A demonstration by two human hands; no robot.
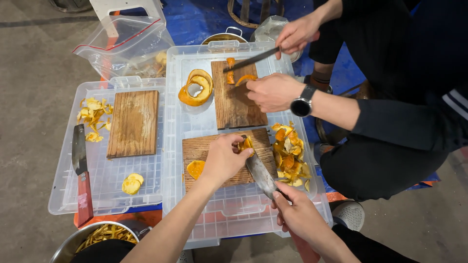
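**Orange peel under your knife on the near board**

At the far left, on bare grey concrete, a red-handled cleaver (80, 170) lies flat on a clear, grid-ribbed plastic lid (105, 195). That lid also carries a loose heap of thin peel scraps (92, 117), a bare, grainy wooden board (134, 122) and two pale round slices (131, 183). Behind it slumps a clear zip bag (124, 41). Near you, at the lower left, a steel pot (105, 236) holds fine peel strips.

Your left hand (222, 158) is closed down on a curved piece of orange peel (246, 143), pinning it to the near wooden board (226, 158) on a second clear lid (234, 209); a flat orange slice (196, 168) lies just left of your wrist. Your right hand (297, 212) is wrapped around the handle of a broad steel knife (261, 173), its blade slanting up to the peel. Right of the board sits a ragged pile of peel (291, 156).

Beyond, another person's hands (275, 91) cut peel on the far board (236, 92), beside a spiral peel ribbon (196, 87). Blue sheeting covers the floor there.
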